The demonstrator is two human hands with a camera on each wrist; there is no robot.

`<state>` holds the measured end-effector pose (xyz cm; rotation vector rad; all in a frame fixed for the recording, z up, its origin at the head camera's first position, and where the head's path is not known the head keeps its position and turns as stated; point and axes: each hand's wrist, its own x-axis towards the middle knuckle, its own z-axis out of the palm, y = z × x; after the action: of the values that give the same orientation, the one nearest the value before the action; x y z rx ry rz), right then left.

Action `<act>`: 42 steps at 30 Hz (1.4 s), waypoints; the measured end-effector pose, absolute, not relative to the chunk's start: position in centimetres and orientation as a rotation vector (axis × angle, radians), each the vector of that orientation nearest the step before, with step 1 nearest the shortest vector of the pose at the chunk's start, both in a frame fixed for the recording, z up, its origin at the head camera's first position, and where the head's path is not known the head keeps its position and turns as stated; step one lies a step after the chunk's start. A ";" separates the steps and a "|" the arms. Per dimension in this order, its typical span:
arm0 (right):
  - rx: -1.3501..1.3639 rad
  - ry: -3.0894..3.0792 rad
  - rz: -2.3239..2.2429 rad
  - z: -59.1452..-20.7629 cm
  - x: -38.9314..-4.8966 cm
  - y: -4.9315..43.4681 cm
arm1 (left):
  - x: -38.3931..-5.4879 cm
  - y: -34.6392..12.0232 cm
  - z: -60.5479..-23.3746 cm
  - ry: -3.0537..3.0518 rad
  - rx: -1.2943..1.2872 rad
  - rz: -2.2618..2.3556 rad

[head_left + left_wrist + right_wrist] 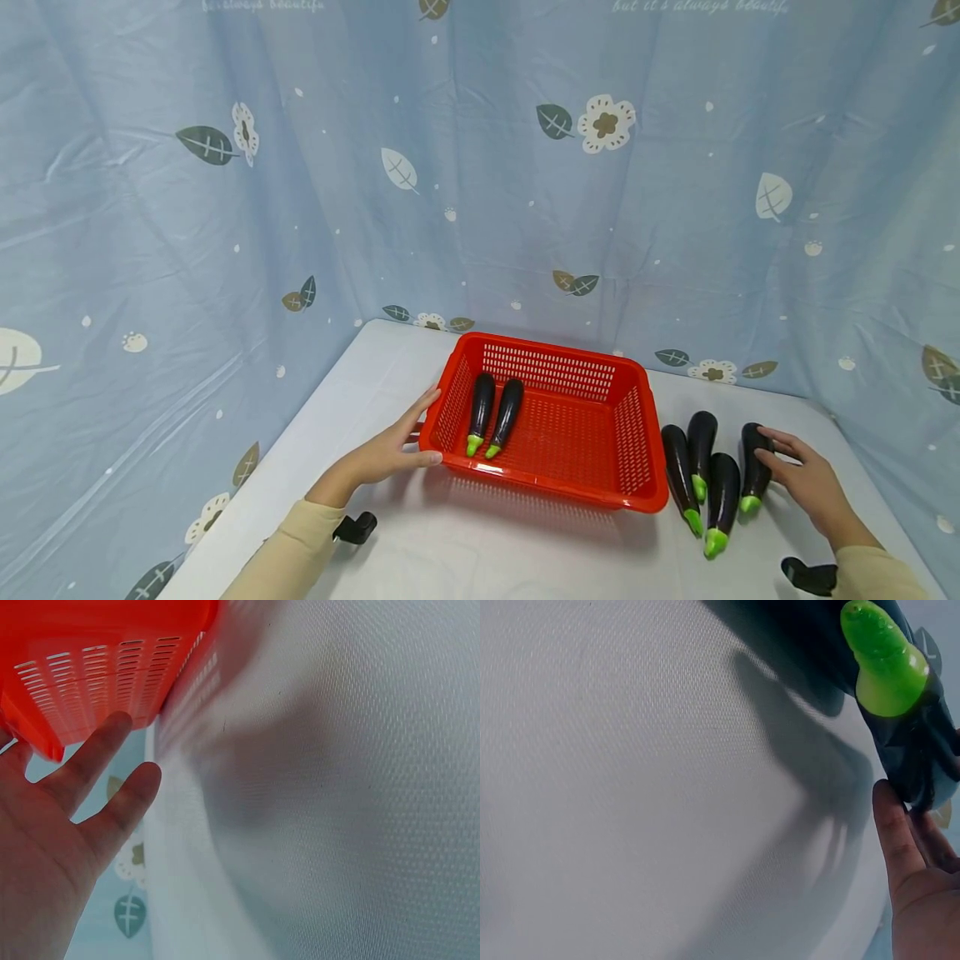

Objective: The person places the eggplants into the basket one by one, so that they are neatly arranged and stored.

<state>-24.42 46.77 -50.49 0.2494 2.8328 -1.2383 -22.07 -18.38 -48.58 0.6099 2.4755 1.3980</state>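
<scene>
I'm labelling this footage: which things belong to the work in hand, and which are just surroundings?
Likely part of the work:
red basket
two eggplants inside it
four eggplants beside it, one touched by the right hand

Just surroundings:
patterned curtain
white tabletop

Blue curtain [480, 183], top: white script [701, 7] "but it's always beautiful"; left, "always beautiful".

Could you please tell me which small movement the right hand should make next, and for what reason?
Probably the right hand should lift the rightmost eggplant toward the red basket. Its fingers are at that eggplant, two eggplants lie in the basket with room beside them, and the left hand touches the basket's left end, so it could help steady it.
</scene>
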 end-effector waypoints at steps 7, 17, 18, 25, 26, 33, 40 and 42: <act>0.260 2.826 -1.267 -49.6 -24.2 46.2 | -22.1 -18.4 -48.6 2.476 0.611 1.401; 0.236 2.852 -1.339 -49.4 -24.2 46.0 | -22.1 -18.5 -48.7 2.474 0.635 1.415; 0.231 2.855 -1.348 -49.4 -24.2 46.0 | -22.1 -18.5 -48.7 2.474 0.636 1.414; 0.212 2.859 -1.362 -49.4 -24.2 45.8 | -22.1 -18.5 -48.7 2.473 0.626 1.410; 0.211 2.858 -1.367 -49.3 -24.2 45.8 | -22.1 -18.5 -48.7 2.474 0.625 1.409; 0.181 2.860 -1.395 -49.3 -24.2 45.3 | -22.1 -18.5 -48.6 2.479 0.618 1.400; 0.187 2.855 -1.408 -49.1 -24.1 44.9 | -22.0 -18.4 -48.5 2.484 0.638 1.400; 0.181 2.857 -1.407 -49.1 -24.1 44.8 | -22.0 -18.4 -48.5 2.485 0.637 1.400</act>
<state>-24.07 44.84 -49.07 0.1813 2.8568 -1.4072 -21.97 -18.41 -48.48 0.6374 2.4853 1.4004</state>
